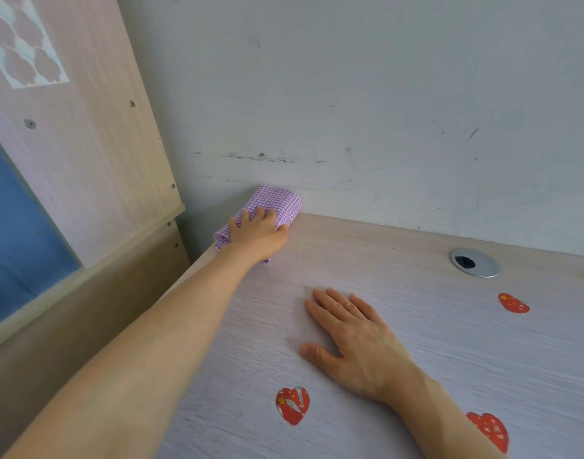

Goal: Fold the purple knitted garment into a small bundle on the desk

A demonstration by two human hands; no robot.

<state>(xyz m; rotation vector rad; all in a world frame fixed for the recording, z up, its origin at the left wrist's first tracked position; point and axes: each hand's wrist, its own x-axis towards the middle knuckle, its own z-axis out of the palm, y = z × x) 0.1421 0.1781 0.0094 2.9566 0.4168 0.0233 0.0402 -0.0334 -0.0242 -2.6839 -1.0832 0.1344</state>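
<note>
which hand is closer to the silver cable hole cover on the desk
Right. The right hand lies flat on the desk, nearer the cable hole cover; the left hand holds the purple bundle at the far-left corner.

Soft even daylight, faint shadows, perhaps wide-angle bowing
</note>
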